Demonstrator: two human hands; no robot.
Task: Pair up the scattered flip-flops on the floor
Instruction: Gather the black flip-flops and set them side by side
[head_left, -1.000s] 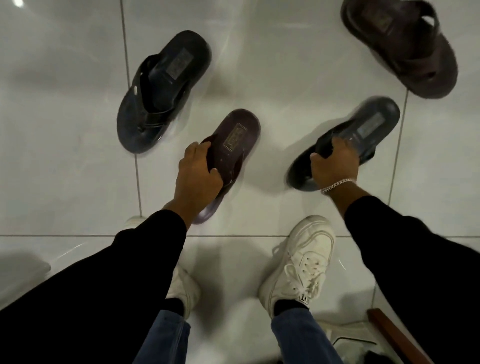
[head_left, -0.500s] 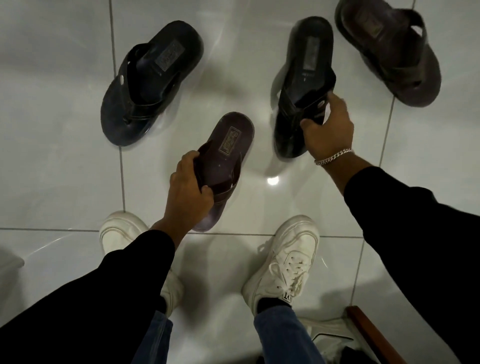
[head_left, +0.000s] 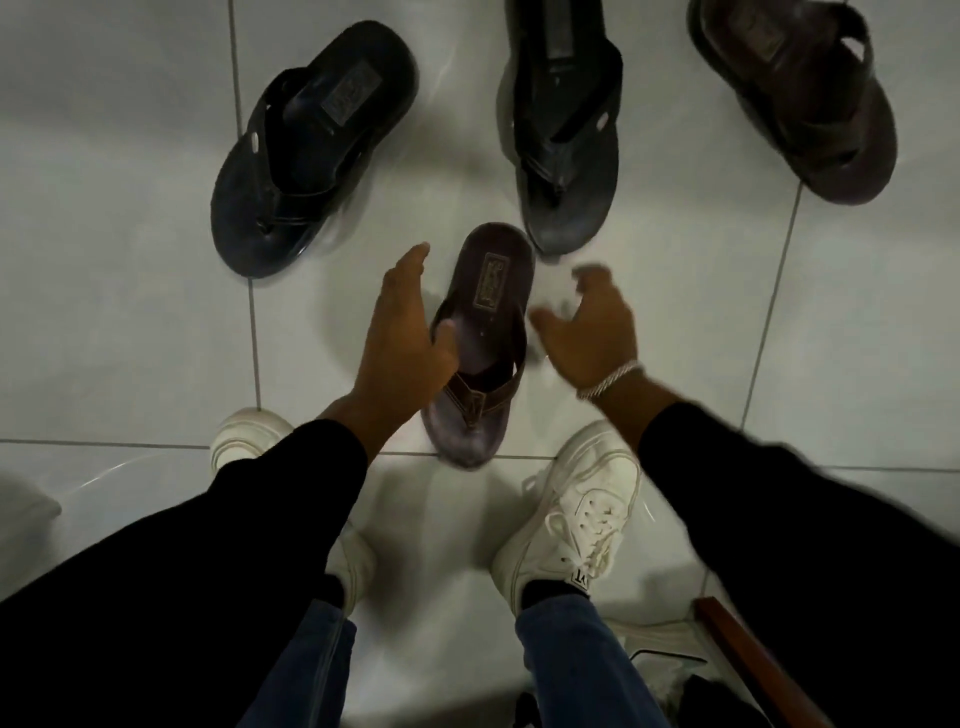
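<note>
A small brown flip-flop (head_left: 485, 312) lies on the white tiled floor between my hands. My left hand (head_left: 405, 338) is spread open along its left edge, thumb resting on the strap. My right hand (head_left: 587, 327), blurred and open, hovers just right of it, holding nothing. Two black flip-flops lie beyond: one (head_left: 311, 145) at the upper left, tilted, and one (head_left: 566, 124) at the top centre, toe pointing at the brown one. A large brown sandal (head_left: 800, 88) lies at the top right.
My two white sneakers (head_left: 576, 514) stand on the floor just below the brown flip-flop, the left one (head_left: 244, 441) partly hidden by my sleeve. A wooden edge (head_left: 748, 660) and dark items sit at the bottom right.
My right hand let go of the black flip-flop at the top centre and pulled back toward the brown one. My left hand opened from its grip on the brown flip-flop.
</note>
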